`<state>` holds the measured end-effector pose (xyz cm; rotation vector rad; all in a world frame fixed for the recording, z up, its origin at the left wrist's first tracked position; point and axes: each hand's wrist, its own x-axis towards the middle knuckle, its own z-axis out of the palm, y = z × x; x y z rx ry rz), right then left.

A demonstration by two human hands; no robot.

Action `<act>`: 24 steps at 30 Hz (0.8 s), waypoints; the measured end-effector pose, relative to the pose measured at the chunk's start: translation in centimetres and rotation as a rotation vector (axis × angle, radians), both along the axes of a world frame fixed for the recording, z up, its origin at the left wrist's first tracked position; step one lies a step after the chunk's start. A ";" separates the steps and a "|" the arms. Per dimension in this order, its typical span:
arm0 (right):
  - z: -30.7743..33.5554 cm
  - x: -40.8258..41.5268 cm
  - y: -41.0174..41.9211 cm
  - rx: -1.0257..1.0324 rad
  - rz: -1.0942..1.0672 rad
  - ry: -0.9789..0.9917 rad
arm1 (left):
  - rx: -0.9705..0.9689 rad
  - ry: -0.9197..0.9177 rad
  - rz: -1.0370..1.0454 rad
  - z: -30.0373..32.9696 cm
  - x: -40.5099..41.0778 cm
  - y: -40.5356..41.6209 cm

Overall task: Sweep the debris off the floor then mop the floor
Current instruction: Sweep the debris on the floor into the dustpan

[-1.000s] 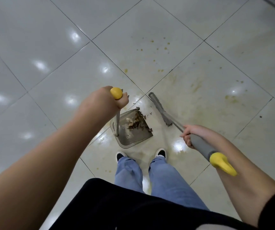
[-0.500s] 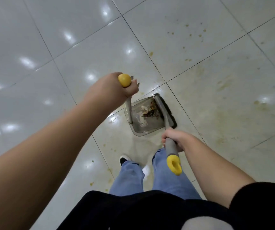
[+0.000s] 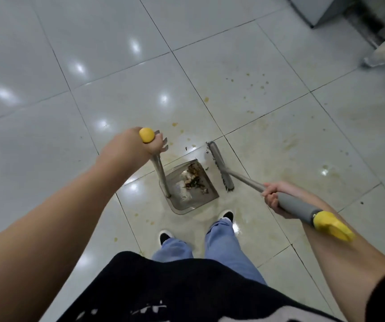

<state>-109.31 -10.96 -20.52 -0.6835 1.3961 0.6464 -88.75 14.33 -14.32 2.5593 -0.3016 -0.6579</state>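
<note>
The person stands on a glossy pale tiled floor, looking down at both arms stretched out in front. The left hand is wrapped tight around the top of the dustpan's upright handle, just under its round yellow cap — a full grip, fingers curled round the shaft. The dustpan itself sits flat on the floor just ahead of the two black shoes, its open mouth turned away toward the far tiles.

Inside the pan lies the debris — a dark clump of leafy scraps with some pale bits, gathered toward the pan's right side. A few small flecks lie on the tile beyond the pan's mouth.

The right hand has its grip closed around the broom's grey handle, ahead of the yellow end piece. The broom head rests on the floor just beside the dustpan's right edge, running roughly alongside it, bristles down.

The tiles around the pan carry yellowish-brown smears and spots, thickest to the right and beyond the broom. Blue jeans and a black top fill the lower view.
</note>
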 end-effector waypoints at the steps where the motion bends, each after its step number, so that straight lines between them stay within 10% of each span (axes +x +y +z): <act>1: 0.4 0.0 0.8 -0.021 -0.006 0.007 | 0.024 -0.022 0.013 0.2 0.3 1.6; 11: 1.6 -0.4 4.3 -0.070 -0.122 0.007 | -0.081 -0.068 0.195 1.4 -0.4 12.2; 24: 2.2 3.4 9.3 0.023 -0.124 -0.114 | -0.737 0.266 0.681 -6.2 -7.3 17.7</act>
